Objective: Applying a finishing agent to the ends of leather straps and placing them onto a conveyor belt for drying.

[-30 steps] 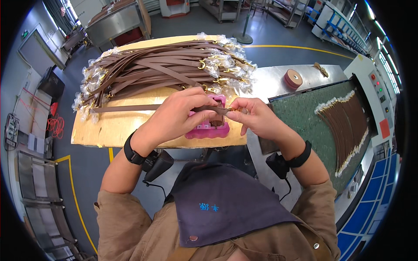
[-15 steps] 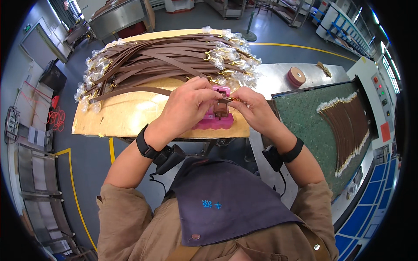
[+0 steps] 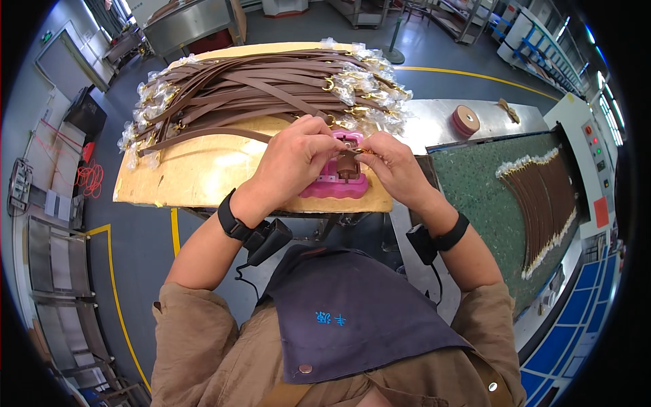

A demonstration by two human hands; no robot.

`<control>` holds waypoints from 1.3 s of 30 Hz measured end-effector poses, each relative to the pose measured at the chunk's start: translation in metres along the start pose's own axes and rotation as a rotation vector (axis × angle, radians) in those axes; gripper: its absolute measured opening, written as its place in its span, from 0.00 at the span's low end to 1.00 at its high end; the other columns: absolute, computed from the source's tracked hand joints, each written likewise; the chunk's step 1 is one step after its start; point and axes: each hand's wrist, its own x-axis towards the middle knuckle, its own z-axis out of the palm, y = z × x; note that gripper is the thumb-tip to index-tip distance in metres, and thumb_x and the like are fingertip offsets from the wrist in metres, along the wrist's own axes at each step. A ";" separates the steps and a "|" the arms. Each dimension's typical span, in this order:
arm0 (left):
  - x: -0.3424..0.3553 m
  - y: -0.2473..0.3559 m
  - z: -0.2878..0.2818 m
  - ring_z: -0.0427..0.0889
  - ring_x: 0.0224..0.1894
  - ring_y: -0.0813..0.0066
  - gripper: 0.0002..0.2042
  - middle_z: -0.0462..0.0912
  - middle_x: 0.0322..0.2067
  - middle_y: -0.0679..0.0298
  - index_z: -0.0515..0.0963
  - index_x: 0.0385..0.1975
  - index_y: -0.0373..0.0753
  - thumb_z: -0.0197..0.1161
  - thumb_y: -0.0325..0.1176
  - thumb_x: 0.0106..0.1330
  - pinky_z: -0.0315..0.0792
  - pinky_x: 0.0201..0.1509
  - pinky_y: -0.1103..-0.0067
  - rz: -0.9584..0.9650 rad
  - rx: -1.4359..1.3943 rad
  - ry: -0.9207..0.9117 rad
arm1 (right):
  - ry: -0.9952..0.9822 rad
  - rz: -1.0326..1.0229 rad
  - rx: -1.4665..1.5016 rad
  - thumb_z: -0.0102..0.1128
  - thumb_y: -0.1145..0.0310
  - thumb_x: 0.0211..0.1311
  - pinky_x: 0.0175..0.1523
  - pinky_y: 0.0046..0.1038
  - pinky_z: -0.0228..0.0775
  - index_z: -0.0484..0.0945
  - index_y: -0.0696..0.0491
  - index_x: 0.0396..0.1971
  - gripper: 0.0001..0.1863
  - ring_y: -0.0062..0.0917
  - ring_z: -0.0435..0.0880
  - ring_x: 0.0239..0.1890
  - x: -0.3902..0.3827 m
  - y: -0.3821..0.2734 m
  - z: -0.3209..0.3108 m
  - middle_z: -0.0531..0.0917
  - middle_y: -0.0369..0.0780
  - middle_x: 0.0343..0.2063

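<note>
Over the near part of a pale wooden board [image 3: 203, 173], both hands met at one end of a brown strap [image 3: 234, 130]. The left hand [image 3: 295, 156] pinched the strap; the right hand [image 3: 393, 166] grasped what seemed a gold-coloured fitting [image 3: 365, 150], mostly hidden by the fingers. Below them, partly covered, a pink dispenser [image 3: 336, 192] contained a brown roll [image 3: 346, 166]. Beyond lay heaped straps [image 3: 251, 88], their ends in clear plastic wraps [image 3: 346, 88] that obscured the gold hooks inside. Farthest off, the upper rim cut off a steel cart [image 3: 186, 30], its dark-red contents indistinct.
</note>
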 end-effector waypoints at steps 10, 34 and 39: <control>-0.002 -0.002 0.002 0.78 0.37 0.64 0.11 0.79 0.31 0.64 0.85 0.35 0.42 0.66 0.20 0.53 0.74 0.40 0.72 0.002 -0.010 -0.003 | 0.015 -0.040 -0.044 0.62 0.73 0.59 0.42 0.36 0.68 0.75 0.58 0.33 0.07 0.40 0.75 0.36 -0.001 0.003 0.003 0.75 0.45 0.28; 0.017 0.008 -0.024 0.80 0.39 0.68 0.10 0.78 0.36 0.60 0.82 0.43 0.34 0.64 0.21 0.62 0.74 0.43 0.77 0.008 -0.240 -0.080 | -0.356 0.822 1.340 0.48 0.64 0.73 0.27 0.35 0.84 0.70 0.56 0.31 0.12 0.13 0.62 0.15 0.003 -0.018 -0.045 0.59 0.27 0.15; 0.019 0.005 -0.019 0.79 0.37 0.67 0.07 0.78 0.35 0.60 0.82 0.41 0.33 0.63 0.23 0.63 0.73 0.40 0.76 0.024 -0.214 -0.065 | -0.388 0.838 1.419 0.43 0.62 0.75 0.26 0.35 0.84 0.69 0.54 0.29 0.14 0.12 0.60 0.14 0.002 -0.014 -0.041 0.56 0.26 0.14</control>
